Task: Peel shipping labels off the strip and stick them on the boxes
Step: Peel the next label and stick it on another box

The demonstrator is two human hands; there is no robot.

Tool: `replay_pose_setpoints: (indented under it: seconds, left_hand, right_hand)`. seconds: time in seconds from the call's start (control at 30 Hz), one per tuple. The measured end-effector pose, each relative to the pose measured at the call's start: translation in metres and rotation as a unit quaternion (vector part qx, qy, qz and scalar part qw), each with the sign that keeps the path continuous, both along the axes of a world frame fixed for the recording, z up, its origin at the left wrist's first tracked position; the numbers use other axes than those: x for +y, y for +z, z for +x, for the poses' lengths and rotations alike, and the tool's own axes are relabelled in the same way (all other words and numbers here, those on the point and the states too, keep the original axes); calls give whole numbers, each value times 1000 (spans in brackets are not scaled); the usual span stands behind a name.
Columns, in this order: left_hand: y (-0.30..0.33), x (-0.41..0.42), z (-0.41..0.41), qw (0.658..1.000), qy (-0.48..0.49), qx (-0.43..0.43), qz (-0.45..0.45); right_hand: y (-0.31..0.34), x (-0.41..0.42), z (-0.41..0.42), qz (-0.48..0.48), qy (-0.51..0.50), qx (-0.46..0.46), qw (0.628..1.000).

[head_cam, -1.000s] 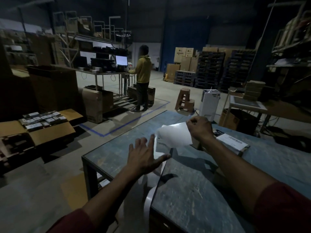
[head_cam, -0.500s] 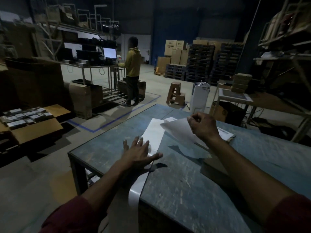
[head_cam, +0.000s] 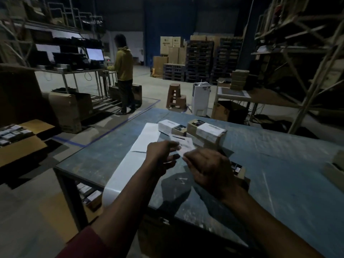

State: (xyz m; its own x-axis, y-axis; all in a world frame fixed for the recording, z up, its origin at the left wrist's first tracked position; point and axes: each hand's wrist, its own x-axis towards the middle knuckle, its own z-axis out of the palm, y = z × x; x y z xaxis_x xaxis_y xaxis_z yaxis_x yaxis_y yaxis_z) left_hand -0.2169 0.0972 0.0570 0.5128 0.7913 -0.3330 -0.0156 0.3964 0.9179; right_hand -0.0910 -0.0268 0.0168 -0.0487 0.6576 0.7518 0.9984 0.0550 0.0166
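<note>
White label (head_cam: 183,146) between both pinching hands

A single wide-angle camera is riding on the person's head, looking forward and down across the counter (head_cam: 279,164). It is sitting close above both forearms, which are entering from the bottom edge, with the left hand (head_cam: 160,157) and right hand (head_cam: 206,168) meeting near the middle of the view. The counter's near corner is filling the lower half. Beyond it the lens is taking in the warehouse floor, a second person (head_cam: 123,71) at a far workstation on the left, and stacked pallets (head_cam: 201,60) well behind. Edges are bending from the wide lens.
</note>
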Motion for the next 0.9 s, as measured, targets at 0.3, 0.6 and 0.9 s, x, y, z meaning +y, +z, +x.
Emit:
replay_pose_setpoints:
  seconds: [0.3, 0.6, 0.9]
  left_hand:
    - [4, -28, 10, 996, 6, -2, 87]
    - [2, -30, 21, 990, -35, 34, 131]
    - [-20, -44, 18, 988, -79, 33, 127]
  right_hand:
    - [-1, -57, 70, -79, -185, 247, 948]
    - [-22, -75, 119, -255, -173, 353, 883]
    - [-3, -139, 129, -365, -90, 359, 854]
